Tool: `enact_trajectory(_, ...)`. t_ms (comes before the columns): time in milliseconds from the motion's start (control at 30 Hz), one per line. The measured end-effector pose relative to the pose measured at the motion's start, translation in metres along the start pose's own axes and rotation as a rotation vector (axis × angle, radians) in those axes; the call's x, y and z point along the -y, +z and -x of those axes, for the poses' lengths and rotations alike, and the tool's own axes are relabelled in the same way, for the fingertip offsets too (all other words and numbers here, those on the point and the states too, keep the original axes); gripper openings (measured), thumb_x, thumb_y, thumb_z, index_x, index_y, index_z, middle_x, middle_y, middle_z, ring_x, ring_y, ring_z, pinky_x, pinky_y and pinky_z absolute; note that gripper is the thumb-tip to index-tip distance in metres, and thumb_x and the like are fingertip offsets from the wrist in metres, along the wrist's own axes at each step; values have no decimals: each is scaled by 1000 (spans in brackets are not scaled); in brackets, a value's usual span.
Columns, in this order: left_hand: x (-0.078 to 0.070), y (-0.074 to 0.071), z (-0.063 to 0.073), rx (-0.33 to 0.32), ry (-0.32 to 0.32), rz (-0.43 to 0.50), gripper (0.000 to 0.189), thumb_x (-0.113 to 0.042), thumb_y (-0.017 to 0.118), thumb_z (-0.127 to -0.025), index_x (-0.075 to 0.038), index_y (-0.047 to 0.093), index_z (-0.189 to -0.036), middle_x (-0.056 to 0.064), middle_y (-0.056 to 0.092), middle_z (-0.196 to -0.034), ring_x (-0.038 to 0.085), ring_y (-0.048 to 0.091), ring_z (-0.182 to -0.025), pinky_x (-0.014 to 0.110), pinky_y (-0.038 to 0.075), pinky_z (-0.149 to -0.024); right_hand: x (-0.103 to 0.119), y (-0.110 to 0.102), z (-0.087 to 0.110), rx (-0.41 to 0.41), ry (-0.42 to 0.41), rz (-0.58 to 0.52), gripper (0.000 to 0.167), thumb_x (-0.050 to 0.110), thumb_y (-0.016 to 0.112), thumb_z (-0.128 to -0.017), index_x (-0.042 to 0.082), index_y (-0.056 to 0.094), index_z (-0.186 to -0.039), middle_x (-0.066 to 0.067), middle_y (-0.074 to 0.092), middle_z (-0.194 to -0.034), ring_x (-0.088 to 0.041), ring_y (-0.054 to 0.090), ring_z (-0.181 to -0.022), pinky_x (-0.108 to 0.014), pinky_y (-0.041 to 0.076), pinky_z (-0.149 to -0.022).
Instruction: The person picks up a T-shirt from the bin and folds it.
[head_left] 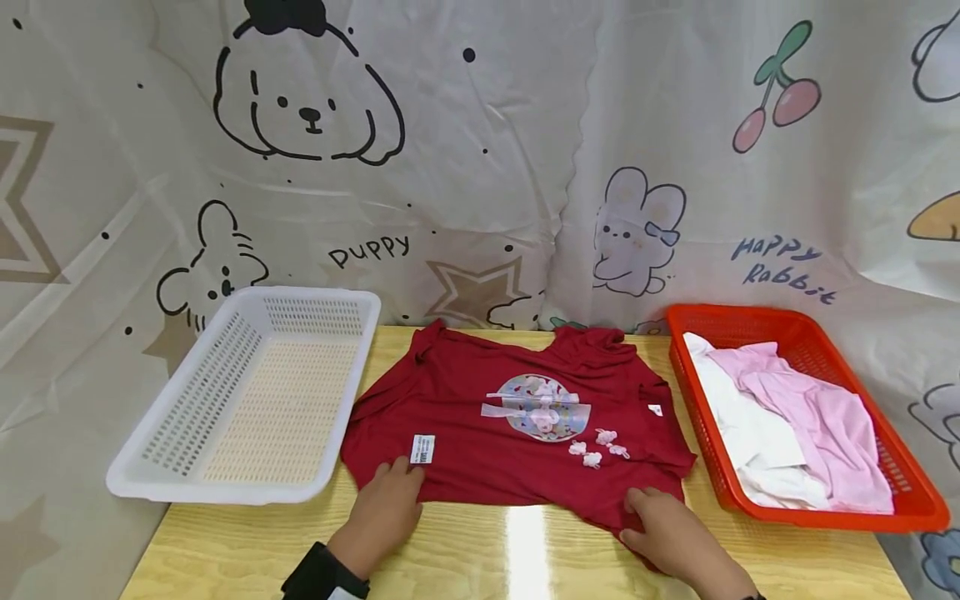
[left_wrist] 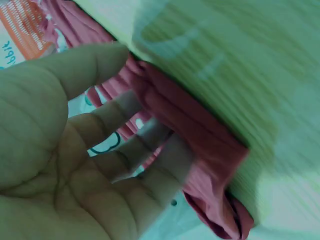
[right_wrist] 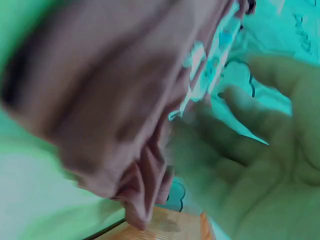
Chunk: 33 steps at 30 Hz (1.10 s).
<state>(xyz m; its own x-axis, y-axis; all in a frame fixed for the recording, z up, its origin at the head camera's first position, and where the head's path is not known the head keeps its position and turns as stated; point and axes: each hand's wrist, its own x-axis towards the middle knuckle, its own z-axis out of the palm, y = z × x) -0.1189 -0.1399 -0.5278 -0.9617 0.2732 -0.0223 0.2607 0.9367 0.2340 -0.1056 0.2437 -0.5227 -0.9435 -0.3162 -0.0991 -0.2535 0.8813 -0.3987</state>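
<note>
A dark red T-shirt (head_left: 472, 392) lies spread on the table, with a round printed motif and several small pink bunny-like figures on its front. My left hand (head_left: 387, 508) is at its lower left edge, fingertips just below a white label (head_left: 422, 449). Seen from the left wrist, the fingers (left_wrist: 140, 150) are loosely extended and reach behind the red cloth, with the thumb apart. At the lower right corner is my right hand (head_left: 667, 533), its fingertips against the cloth. The right wrist view is blurred; there the fingers (right_wrist: 240, 115) are spread beside the shirt's folds.
To the left stands a white plastic basket (head_left: 348, 417) with nothing in it. A red basket (head_left: 693, 400) at the right holds white and pink cloths (head_left: 817, 417). Behind the wooden table (head_left: 480, 554) hangs a printed curtain (head_left: 480, 167).
</note>
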Motion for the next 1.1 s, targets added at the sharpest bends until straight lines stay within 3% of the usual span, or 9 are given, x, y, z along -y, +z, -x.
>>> enact_trajectory(167, 3, 6, -5, -90, 45, -32, 24, -7, 80, -77, -3, 67, -97, 14, 56, -94, 34, 55, -83, 44, 52, -67, -13, 16, -4, -71, -27, 2, 32, 6, 81, -71, 4, 60, -95, -35, 56, -122, -51, 51, -119, -59, 42, -97)
enact_trajectory(333, 8, 14, -13, -199, 68, -88, 14, 3, 72, -80, -5, 68, -91, 13, 58, -89, 34, 56, -78, 43, 54, -66, -30, 24, -15, -243, -48, -21, 25, -8, 75, -74, 10, 59, -83, -27, 62, -117, -45, 58, -115, -54, 47, -93)
enact_trajectory(433, 9, 13, -12, -211, 59, -73, 13, 8, 65, -81, -6, 66, -84, 11, 59, -84, 33, 57, -75, 41, 53, -64, -34, 22, -13, -336, -50, -73, 20, -10, 72, -79, 8, 65, -84, -21, 66, -111, -40, 62, -107, -52, 49, -89)
enact_trajectory(500, 10, 10, -9, -187, 49, -16, 13, 5, 63, -84, -6, 60, -80, 8, 57, -75, 30, 58, -70, 39, 51, -60, -34, 18, -7, -407, -31, -112, 17, -8, 71, -83, 6, 69, -91, -15, 67, -105, -35, 64, -102, -49, 50, -86)
enact_trajectory(700, 10, -5, 8, -73, -17, 359, 6, -5, 54, -99, -9, 53, -95, -7, 41, -64, 8, 42, -57, 28, 39, -53, -25, -4, 14, -520, 100, -207, 14, 4, 59, -97, 11, 69, -104, 0, 67, -91, -17, 60, -83, -35, 48, -71)
enact_trajectory(800, 10, -7, 20, -88, 12, 391, 3, -10, 58, -99, -10, 55, -97, -9, 44, -67, 6, 43, -60, 27, 42, -56, -23, -9, 24, -476, 112, -215, 9, 10, 61, -98, 16, 68, -101, 5, 65, -81, -12, 55, -74, -33, 46, -66)
enact_trajectory(900, 12, -1, 34, -82, 82, 280, 19, -23, 73, -90, -13, 58, -95, -9, 51, -76, 9, 51, -71, 30, 47, -64, -27, -2, 33, -300, 96, -180, 4, 23, 69, -94, 21, 66, -96, 12, 62, -78, -6, 54, -71, -30, 47, -66)
enact_trajectory(1000, 17, 8, 48, -73, 153, 142, 29, -25, 83, -77, -14, 60, -91, -8, 53, -82, 14, 53, -80, 34, 48, -70, -33, 9, 41, -96, 53, -129, 28, 38, 78, -84, 19, 65, -100, 12, 61, -86, -7, 55, -78, -32, 50, -73)
enact_trajectory(1100, 21, 15, 60, -116, 188, 60, 26, -13, 84, -72, -15, 62, -87, -6, 52, -84, 17, 52, -85, 35, 49, -74, -36, 18, 50, -31, 12, -53, 45, 38, 86, -74, 16, 64, -106, 6, 63, -101, -13, 59, -90, -38, 52, -82)
